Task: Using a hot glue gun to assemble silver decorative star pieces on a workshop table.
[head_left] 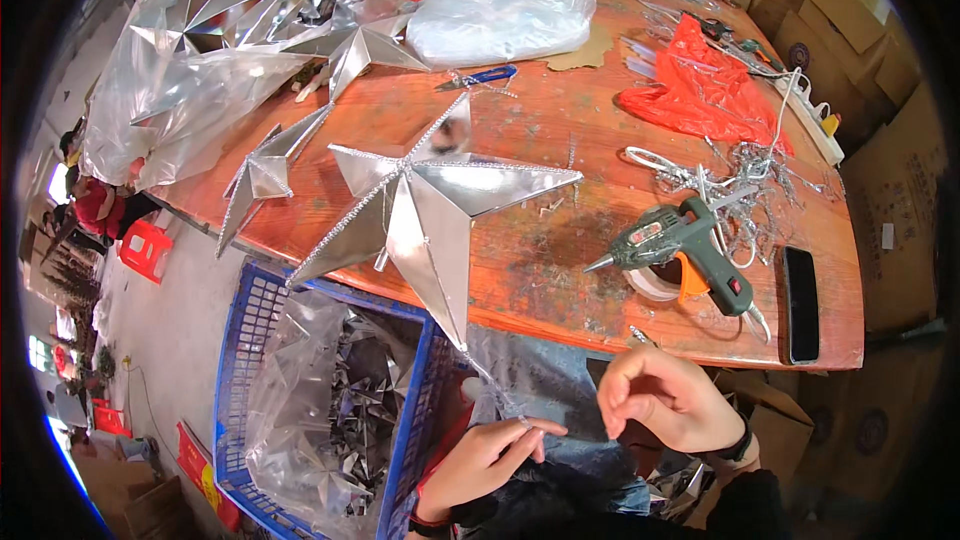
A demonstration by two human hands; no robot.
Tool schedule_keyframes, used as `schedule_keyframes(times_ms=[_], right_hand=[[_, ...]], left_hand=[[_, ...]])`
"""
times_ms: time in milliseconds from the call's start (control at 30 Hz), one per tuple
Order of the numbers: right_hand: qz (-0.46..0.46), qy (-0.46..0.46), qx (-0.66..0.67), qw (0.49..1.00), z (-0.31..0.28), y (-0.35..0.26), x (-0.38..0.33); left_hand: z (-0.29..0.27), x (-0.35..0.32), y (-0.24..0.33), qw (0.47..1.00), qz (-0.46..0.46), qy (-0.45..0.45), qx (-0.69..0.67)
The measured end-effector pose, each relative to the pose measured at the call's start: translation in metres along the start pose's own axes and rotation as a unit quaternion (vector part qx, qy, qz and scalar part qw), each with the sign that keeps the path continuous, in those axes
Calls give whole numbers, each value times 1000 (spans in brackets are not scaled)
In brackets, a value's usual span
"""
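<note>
A large silver star (428, 240) with glittery cord along its ridges lies at the table's front edge, one point hanging over. From that point a thin silver cord (490, 380) runs down to my left hand (495, 462), whose thumb and fingers pinch it. My right hand (665, 405) is raised off to the right, apart from the star. Its fingers curl in toward the thumb, and I cannot make out anything between them. Just above its knuckles shows a small silvery tip (642, 336). The green glue gun (680, 250) rests on a tape roll nearby.
A blue crate (228, 390) of silver pieces stands below at left. On the table (560, 280) are a smaller star (265, 175), blue-handled snips (480, 77), a red bag (700, 85), tangled silver cord (755, 190), a phone (800, 305) and a power strip (815, 125).
</note>
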State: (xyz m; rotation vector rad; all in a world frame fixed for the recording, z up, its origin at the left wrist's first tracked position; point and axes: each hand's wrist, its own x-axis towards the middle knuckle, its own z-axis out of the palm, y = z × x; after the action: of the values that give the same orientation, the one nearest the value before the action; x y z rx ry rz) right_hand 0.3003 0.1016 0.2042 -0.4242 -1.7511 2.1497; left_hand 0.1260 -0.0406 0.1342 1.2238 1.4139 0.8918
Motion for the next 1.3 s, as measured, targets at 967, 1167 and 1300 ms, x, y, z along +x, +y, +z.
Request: schedule_keyframes(times_ms=[967,1167,1300], right_hand=[[-158,39,-35,986,10,45,17],[-254,62,-259,930,11,37,22],[-185,87,-158,966,22,45,17]], left_hand=[[6,6,26,961,92,247,-78],[6,5,30,959,32,221,-174],[7,6,33,953,25,235,-191]])
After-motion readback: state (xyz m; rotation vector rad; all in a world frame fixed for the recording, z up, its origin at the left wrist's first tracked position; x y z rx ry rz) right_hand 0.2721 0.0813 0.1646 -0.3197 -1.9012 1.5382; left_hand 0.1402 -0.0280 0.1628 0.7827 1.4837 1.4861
